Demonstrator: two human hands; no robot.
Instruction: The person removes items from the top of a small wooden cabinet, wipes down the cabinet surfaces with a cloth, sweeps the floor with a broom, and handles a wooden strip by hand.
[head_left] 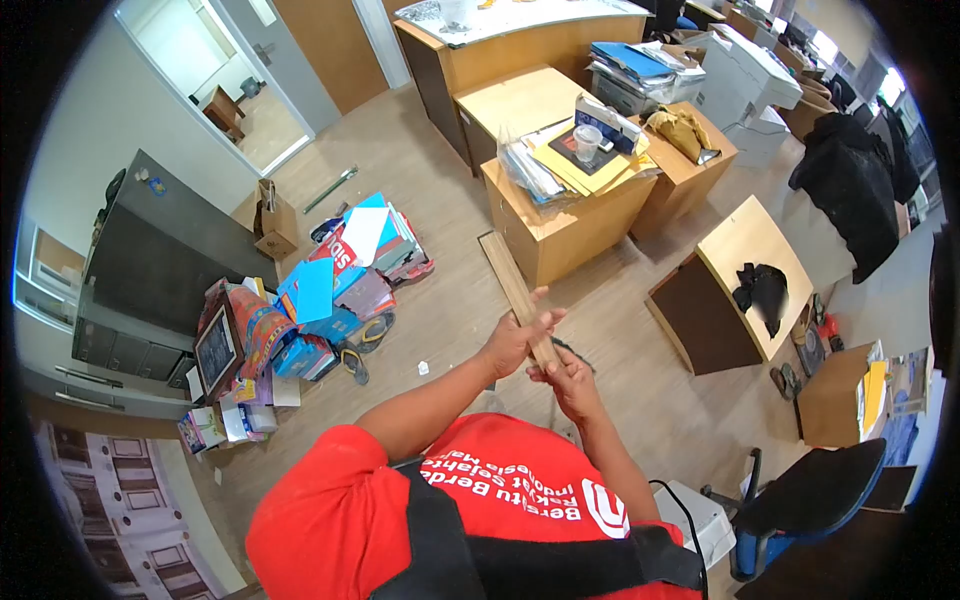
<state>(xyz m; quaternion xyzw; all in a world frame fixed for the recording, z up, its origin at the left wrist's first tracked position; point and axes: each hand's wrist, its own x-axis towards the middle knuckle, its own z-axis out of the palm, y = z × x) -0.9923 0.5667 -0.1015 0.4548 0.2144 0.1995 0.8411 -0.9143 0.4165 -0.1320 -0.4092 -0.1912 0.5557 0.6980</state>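
A long, narrow wooden board (pixel 512 285) slants upward and left in front of my red shirt. My left hand (pixel 518 338) is wrapped round it partway along, with the fingertips showing past its right edge. Close to the board's lower end, my right hand (pixel 568 382) grips it with thumb and fingers. The board's far end reaches toward a light wood cabinet (pixel 570 235). A dark, thin thing (pixel 575 350) shows just behind my right hand; I cannot make out its kind.
Stacked books and folders (pixel 335 290) lie on the floor at left, with sandals (pixel 355 365) beside them. Papers and a plastic cup (pixel 587 138) top the cabinet. A tilted wooden cabinet (pixel 725 290) stands at right, a blue-and-black office chair (pixel 810 500) nearer me.
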